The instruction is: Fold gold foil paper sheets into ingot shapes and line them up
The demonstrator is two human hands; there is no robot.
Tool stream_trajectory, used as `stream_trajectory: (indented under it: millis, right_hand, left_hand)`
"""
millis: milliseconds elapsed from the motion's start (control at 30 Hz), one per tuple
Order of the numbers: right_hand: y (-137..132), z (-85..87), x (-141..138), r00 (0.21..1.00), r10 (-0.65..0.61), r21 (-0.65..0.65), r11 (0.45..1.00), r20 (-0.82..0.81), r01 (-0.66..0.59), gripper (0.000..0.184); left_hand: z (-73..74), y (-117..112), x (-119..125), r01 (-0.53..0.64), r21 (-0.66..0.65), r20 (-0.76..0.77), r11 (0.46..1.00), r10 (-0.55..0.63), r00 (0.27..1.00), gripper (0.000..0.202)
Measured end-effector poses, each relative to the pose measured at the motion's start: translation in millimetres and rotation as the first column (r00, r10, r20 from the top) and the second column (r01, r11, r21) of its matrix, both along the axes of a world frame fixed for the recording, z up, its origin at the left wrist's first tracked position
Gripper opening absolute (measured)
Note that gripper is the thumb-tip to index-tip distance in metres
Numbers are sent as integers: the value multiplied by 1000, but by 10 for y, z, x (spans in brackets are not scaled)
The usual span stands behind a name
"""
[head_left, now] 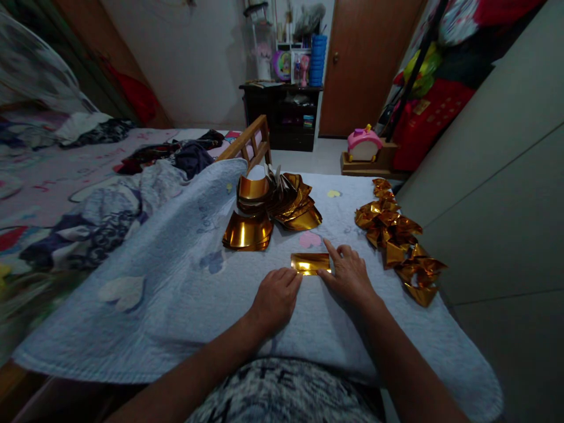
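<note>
A small folded strip of gold foil paper (309,262) lies flat on a pale blue quilt (176,282) in front of me. My left hand (275,299) rests with curled fingers at the strip's left end, its fingertips pressing the edge. My right hand (348,273) lies on the strip's right end, index finger stretched forward beside it, the other fingers bent down onto the quilt. Neither hand lifts the paper.
A heap of curled gold foil sheets (273,205) sits behind the strip. A row of folded gold pieces (396,241) runs along the right edge of the quilt, next to a grey wardrobe wall (497,194). Clothes (167,155) lie on the bed at left.
</note>
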State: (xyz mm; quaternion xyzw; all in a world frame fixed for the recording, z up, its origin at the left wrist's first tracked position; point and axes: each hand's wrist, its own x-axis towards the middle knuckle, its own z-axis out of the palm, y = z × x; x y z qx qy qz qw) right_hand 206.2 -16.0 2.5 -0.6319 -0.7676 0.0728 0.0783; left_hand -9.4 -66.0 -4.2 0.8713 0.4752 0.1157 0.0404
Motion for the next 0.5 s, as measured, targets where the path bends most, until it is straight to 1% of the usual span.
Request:
stream_trajectory:
  millis: [167,367,500]
  right_hand:
    - [36,-18,118,1000,-5,-45,999,-9,4,80]
    - [76,-2,197,999,5,-121,993,-52,-12,80]
    - [109,-45,271,995,19,-120,992,-98,-31,79]
  left_hand:
    - [-15,0,-12,-2,0,3,1000,2,1000,33]
    - [-37,3,-23,-5,-5,20,1000,5,1000,37]
    - [-45,3,-30,-12,-8,34,1000,12,999,37]
